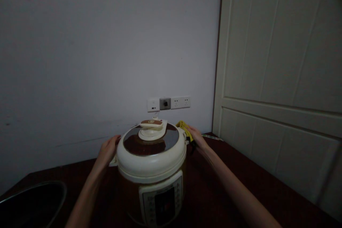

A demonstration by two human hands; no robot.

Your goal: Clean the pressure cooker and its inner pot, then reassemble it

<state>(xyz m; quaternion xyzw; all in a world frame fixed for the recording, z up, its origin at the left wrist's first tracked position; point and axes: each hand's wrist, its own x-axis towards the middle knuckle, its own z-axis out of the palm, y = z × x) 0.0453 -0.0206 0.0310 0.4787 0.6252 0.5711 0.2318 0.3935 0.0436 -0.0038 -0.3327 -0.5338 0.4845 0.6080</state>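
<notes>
A cream and brown electric pressure cooker (151, 174) stands on a dark table (227, 185), its lid (151, 149) on with a cream handle on top. My left hand (108, 149) rests against the cooker's left side, near a small side handle. My right hand (196, 136) is at the cooker's right rear, its fingers closed on a yellow cloth (184, 128) pressed against the lid's edge.
A dark round pot (32, 203) sits at the lower left on the table. A strip of wall sockets (169, 103) is on the grey wall behind the cooker. A cream panelled door (280, 78) fills the right side.
</notes>
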